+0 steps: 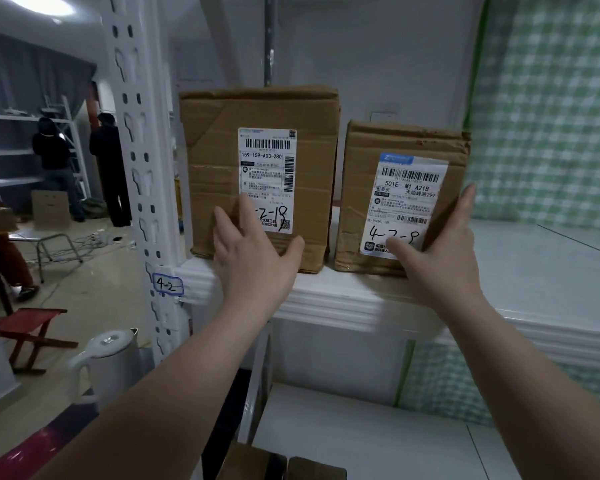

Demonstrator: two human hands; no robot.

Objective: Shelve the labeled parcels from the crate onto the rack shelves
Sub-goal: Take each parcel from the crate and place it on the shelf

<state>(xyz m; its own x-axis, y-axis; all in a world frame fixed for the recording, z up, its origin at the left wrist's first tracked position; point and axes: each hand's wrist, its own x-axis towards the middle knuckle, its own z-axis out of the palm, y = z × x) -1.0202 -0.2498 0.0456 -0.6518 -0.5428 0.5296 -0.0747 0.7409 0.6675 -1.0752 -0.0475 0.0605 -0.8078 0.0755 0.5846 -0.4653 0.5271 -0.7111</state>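
Two brown cardboard parcels stand side by side on the white rack shelf (551,271). The taller parcel (215,150) on the left carries a white label handwritten "4-2-18"; my left hand (253,251) lies flat against its lower front with straight fingers. On the right, the shorter parcel (364,188) has a label handwritten "4-2-8". My right hand (440,251) is spread across that parcel's lower right front, thumb on the label, fingers along its right edge. A tag (167,284) reading "4-2" is stuck on the rack post.
The white slotted rack post (136,140) stands at the left. A lower shelf (361,438) holds more cardboard at the bottom edge. A white kettle (111,365), a red folding stool (32,334) and a metal stool sit at the left. Two people stand at a far rack.
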